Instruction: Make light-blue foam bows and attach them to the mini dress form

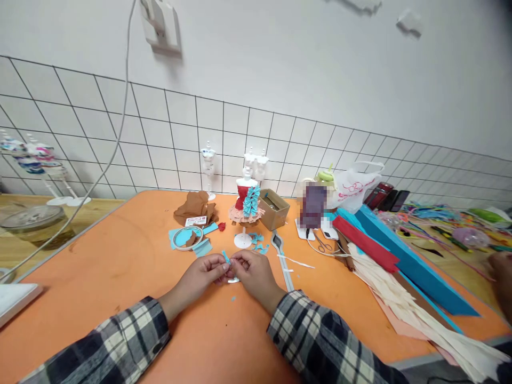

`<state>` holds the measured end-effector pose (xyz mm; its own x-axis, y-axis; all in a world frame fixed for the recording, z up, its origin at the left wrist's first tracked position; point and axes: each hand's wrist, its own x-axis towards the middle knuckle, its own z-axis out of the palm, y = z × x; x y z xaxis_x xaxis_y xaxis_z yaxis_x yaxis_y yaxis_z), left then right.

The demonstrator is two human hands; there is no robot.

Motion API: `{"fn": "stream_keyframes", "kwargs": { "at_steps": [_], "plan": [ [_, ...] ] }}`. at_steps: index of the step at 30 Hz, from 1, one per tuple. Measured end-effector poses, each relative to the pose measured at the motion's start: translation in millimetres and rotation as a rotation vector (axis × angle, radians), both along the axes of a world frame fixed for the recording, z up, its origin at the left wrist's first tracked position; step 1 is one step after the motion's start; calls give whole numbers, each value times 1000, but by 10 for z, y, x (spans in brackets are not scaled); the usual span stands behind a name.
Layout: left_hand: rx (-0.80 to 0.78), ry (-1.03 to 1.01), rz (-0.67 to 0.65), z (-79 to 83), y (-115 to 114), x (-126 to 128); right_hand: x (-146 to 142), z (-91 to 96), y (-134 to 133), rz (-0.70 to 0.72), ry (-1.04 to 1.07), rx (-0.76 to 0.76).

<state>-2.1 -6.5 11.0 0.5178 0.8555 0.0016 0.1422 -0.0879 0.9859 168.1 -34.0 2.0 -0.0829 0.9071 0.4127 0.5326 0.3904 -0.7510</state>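
My left hand (202, 276) and my right hand (250, 271) meet over the orange table (120, 266), fingers pinched together on a small strip of blue crepe paper (226, 257). Both sleeves are plaid. Just beyond my hands stands a small mannequin (246, 200) in a red bodice with blue ruffles and a pink skirt, on a white round base (242, 240). Blue paper scraps (258, 242) lie beside that base.
A tape roll (186, 238) on blue paper, brown crepe (194, 207), a small cardboard box (274, 208), scissors (322, 244), and red, blue and cream paper sheets (396, 266) lie around. White bare mannequins (208, 160) stand by the wire grid. Another person's hand (502, 277) is at the right edge.
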Motion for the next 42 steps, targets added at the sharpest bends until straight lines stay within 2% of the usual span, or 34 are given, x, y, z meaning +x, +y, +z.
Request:
{"fn": "stream_keyframes", "kwargs": {
  "at_steps": [5, 13, 21, 26, 29, 32, 36, 42],
  "plan": [
    [68, 50, -17, 20, 2, -30, 99, 16, 32, 1, -187, 49],
    [91, 31, -26, 7, 20, -44, 111, -10, 40, 31, -206, 32],
    [-2, -17, 146, 32, 39, -40, 95, 31, -2, 46, -206, 43],
    [8, -37, 179, 20, 24, -31, 85, 37, -12, 33, -226, 41],
    [20, -13, 169, 39, 13, -37, 95, 42, -6, 35, -165, 55],
    [27, 33, 135, 34, 21, -51, 96, 29, 18, 71, -1, 70],
    [54, 46, 76, -17, 49, -71, 68, -9, 53, 138, 174, 9],
    [53, 4, 123, -53, 66, -78, 43, -49, 63, 65, 251, -49]
  ]
}}
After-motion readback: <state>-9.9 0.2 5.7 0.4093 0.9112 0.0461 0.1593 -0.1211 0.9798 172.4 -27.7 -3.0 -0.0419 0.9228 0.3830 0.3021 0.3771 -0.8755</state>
